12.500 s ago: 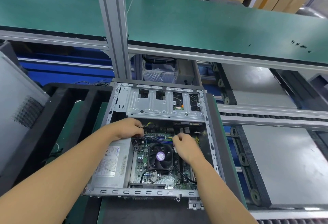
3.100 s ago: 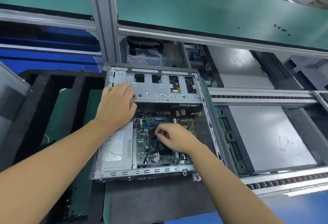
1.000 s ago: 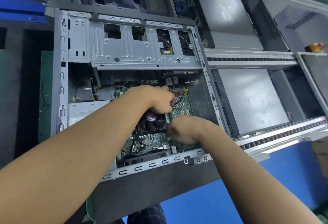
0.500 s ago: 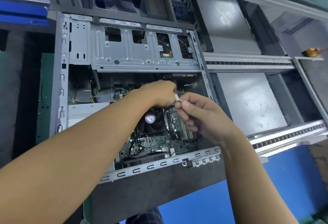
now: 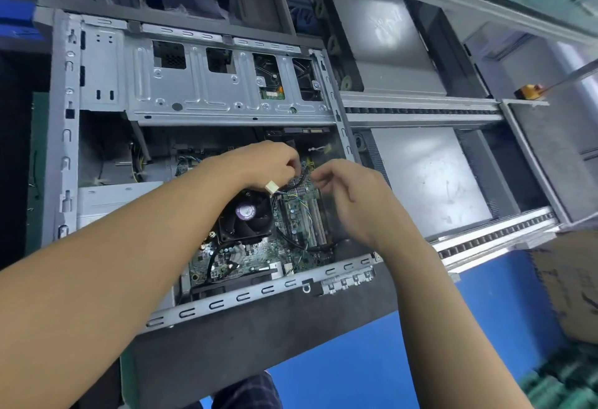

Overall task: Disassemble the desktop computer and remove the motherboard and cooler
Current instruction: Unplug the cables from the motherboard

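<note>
An open grey desktop case (image 5: 66, 136) lies flat with its side off. Inside sits the green motherboard (image 5: 259, 258) with a black cooler fan (image 5: 246, 216) bearing a purple sticker. My left hand (image 5: 268, 166) is closed above the fan, and a white cable connector (image 5: 271, 187) with thin wires hangs beneath it. My right hand (image 5: 349, 191) hovers over the board's right side, fingers pinched towards the same wires near a small finned heatsink (image 5: 299, 186). A grey power supply (image 5: 113, 195) is partly hidden by my left forearm.
A metal drive cage (image 5: 226, 91) spans the case's upper half. The case rests on dark foam (image 5: 259, 337). Conveyor rails and grey metal plates (image 5: 427, 178) lie to the right, with a cardboard box (image 5: 569, 282) at the right edge. Blue floor shows below.
The view tilted and closed in on the case. My left hand went from the drive cage into the case. A white connector now hangs beneath it, and my right hand shifted right.
</note>
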Action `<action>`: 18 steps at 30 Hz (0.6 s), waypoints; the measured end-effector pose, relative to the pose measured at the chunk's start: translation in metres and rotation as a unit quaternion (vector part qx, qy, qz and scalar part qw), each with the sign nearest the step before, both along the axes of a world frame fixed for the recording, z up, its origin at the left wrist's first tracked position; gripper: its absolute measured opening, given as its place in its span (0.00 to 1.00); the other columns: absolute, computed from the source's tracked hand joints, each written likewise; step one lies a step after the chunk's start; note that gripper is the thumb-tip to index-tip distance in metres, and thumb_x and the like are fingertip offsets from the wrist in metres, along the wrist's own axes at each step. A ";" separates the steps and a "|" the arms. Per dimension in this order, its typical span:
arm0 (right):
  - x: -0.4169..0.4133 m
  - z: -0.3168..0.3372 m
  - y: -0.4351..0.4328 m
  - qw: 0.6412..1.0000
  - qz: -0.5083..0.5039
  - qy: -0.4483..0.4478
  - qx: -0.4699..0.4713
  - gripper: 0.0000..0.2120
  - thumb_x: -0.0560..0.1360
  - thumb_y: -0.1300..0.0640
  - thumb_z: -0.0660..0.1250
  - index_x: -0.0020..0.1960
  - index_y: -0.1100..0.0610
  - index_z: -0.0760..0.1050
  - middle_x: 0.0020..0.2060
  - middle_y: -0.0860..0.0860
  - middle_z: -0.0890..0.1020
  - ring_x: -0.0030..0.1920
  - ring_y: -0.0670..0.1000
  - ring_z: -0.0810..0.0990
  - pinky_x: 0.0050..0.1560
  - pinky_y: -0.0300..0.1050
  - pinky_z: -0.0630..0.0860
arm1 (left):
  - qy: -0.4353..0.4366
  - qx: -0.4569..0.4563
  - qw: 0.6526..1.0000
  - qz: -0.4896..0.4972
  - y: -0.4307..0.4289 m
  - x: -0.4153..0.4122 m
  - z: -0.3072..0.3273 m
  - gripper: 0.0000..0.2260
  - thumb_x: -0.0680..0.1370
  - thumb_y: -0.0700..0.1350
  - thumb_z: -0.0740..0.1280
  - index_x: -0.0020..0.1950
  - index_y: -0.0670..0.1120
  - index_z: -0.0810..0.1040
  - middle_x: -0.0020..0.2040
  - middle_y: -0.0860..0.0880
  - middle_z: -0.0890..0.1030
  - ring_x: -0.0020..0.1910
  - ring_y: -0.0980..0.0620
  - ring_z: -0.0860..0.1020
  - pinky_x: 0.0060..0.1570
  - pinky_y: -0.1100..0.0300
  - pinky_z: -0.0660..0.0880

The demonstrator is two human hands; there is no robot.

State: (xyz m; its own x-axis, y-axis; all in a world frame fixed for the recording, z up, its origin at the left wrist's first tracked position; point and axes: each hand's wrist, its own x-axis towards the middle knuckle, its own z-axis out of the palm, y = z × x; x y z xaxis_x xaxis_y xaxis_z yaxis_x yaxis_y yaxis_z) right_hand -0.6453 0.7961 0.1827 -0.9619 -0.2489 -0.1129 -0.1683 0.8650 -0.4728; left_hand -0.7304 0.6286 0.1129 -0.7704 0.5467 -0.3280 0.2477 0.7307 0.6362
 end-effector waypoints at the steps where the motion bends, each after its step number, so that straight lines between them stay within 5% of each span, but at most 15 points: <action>1: -0.002 -0.001 0.003 0.999 0.020 0.035 0.019 0.16 0.78 0.70 0.58 0.54 0.57 0.81 0.50 0.50 0.82 0.52 0.48 0.79 0.55 0.43 0.75 | 0.007 0.010 1.000 -0.015 0.001 0.000 0.001 0.11 0.79 0.42 0.59 0.53 0.55 0.78 0.49 0.53 0.77 0.48 0.51 0.74 0.44 0.57 0.67; 4: -0.003 -0.011 0.011 0.982 0.103 0.110 0.117 0.14 0.74 0.71 0.63 0.50 0.58 0.83 0.59 0.52 0.80 0.62 0.55 0.73 0.64 0.50 0.68 | 0.008 0.076 0.996 -0.038 -0.004 0.001 0.013 0.11 0.79 0.42 0.61 0.50 0.55 0.80 0.46 0.56 0.81 0.46 0.55 0.77 0.45 0.59 0.72; 7: -0.003 -0.021 0.016 0.968 0.088 0.145 0.183 0.10 0.72 0.66 0.66 0.45 0.53 0.82 0.68 0.50 0.75 0.69 0.55 0.67 0.68 0.55 0.61 | -0.165 0.221 0.960 -0.047 -0.019 0.002 0.032 0.13 0.74 0.38 0.62 0.50 0.48 0.84 0.44 0.55 0.85 0.45 0.60 0.82 0.46 0.67 0.76; 9: -0.005 -0.025 0.015 0.978 0.033 0.147 0.147 0.11 0.71 0.67 0.66 0.46 0.54 0.81 0.69 0.51 0.74 0.70 0.55 0.66 0.68 0.56 0.64 | -0.263 0.281 0.922 -0.046 -0.030 0.003 0.039 0.14 0.71 0.35 0.58 0.47 0.41 0.83 0.46 0.45 0.86 0.50 0.50 0.84 0.55 0.55 0.78; 11: -0.006 -0.028 0.014 0.980 0.002 0.152 0.128 0.15 0.70 0.68 0.65 0.53 0.56 0.81 0.70 0.54 0.72 0.70 0.57 0.66 0.68 0.54 0.68 | -0.278 0.309 0.909 -0.033 -0.033 0.005 0.042 0.14 0.71 0.34 0.57 0.41 0.42 0.83 0.42 0.41 0.85 0.46 0.46 0.83 0.51 0.53 0.78; 15: -0.006 -0.024 0.016 0.991 -0.014 0.121 0.048 0.17 0.73 0.69 0.62 0.57 0.57 0.79 0.71 0.53 0.70 0.72 0.54 0.63 0.65 0.43 0.66 | -0.139 0.140 0.971 -0.132 0.000 0.017 0.043 0.13 0.75 0.37 0.62 0.43 0.49 0.84 0.39 0.52 0.85 0.38 0.59 0.80 0.43 0.67 0.74; 18: -0.008 -0.022 0.018 0.994 -0.011 0.111 0.011 0.16 0.74 0.71 0.58 0.55 0.59 0.80 0.68 0.54 0.73 0.70 0.55 0.65 0.69 0.39 0.59 | -0.050 -0.051 0.976 -0.204 0.041 0.031 0.025 0.05 0.78 0.45 0.66 0.48 0.49 0.82 0.43 0.53 0.82 0.39 0.55 0.78 0.41 0.62 0.72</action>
